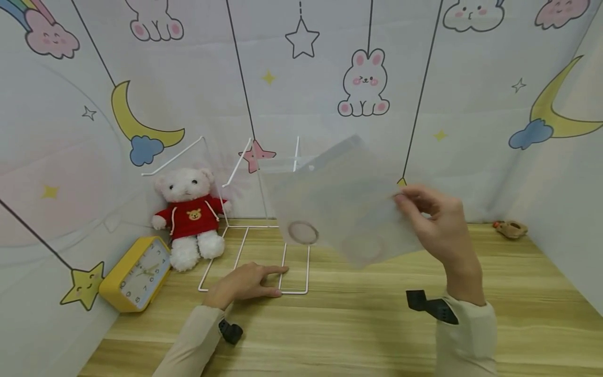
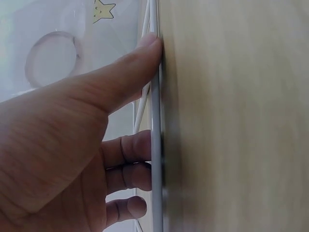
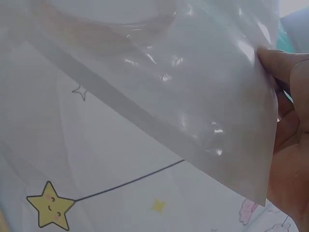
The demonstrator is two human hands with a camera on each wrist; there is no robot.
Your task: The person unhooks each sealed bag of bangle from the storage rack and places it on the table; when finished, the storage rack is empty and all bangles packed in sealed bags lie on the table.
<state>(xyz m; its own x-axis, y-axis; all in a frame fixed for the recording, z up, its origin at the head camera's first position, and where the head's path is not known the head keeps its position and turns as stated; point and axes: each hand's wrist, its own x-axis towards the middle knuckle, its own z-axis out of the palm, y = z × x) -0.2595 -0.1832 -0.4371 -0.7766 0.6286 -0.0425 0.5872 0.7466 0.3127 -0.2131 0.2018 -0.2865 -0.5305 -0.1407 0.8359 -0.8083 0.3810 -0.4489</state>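
In the head view my right hand (image 1: 443,225) holds a translucent plastic bag (image 1: 330,199) up over the table, pinching its right edge between thumb and fingers. Ring-shaped outlines show at the bag's lower part. The right wrist view has the glossy, creased plastic bag (image 3: 207,92) close up. My left hand (image 1: 242,283) rests on the base of a white wire rack (image 1: 308,267) standing on the table. In the left wrist view, the left thumb (image 2: 130,72) and fingertips touch the rack's front bar (image 2: 156,145).
A white teddy bear (image 1: 193,214) in a red top sits left of the rack. In front of it stands a yellow alarm clock (image 1: 136,275). A small brown figure (image 1: 510,229) lies at the back right. A printed curtain (image 1: 301,89) hangs behind the wooden table (image 1: 330,335).
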